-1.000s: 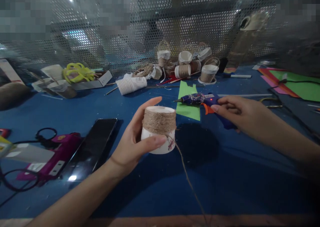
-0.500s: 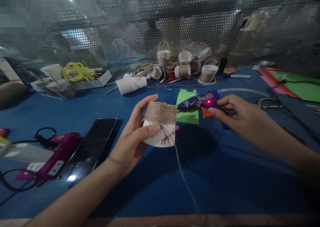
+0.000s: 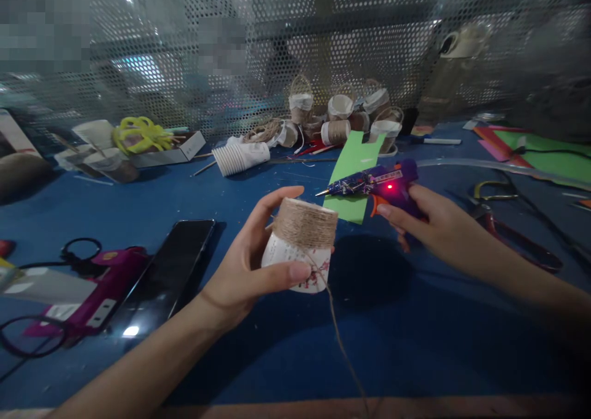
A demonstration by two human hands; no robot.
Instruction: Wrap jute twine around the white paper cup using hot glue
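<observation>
My left hand (image 3: 258, 265) grips a white paper cup (image 3: 295, 265) with a pink blossom print. Jute twine (image 3: 307, 225) is wound in tight rows round one end of it, the end turned upward. A loose tail of twine (image 3: 339, 333) passes by my thumb and hangs down to the table's front edge. In my right hand (image 3: 429, 216) is a blue glue gun (image 3: 378, 182) with an orange trigger and a lit red light. Its metal nozzle points left, just above and apart from the cup. A clear hose-like strip trails right behind the gun.
Green paper (image 3: 353, 160) lies beyond the gun. Behind it stand several twine-wrapped cups (image 3: 341, 108) and a stack of paper cups (image 3: 240, 157). A phone (image 3: 173, 265) and a magenta power strip (image 3: 101, 296) lie at left. Scissors (image 3: 496, 191) and red-handled pliers (image 3: 521, 240) are at right.
The glue gun has lifted and its nozzle has come away from the cup's rim. The cup has moved slightly right and down and tilted. The green paper appears raised along with the gun.
</observation>
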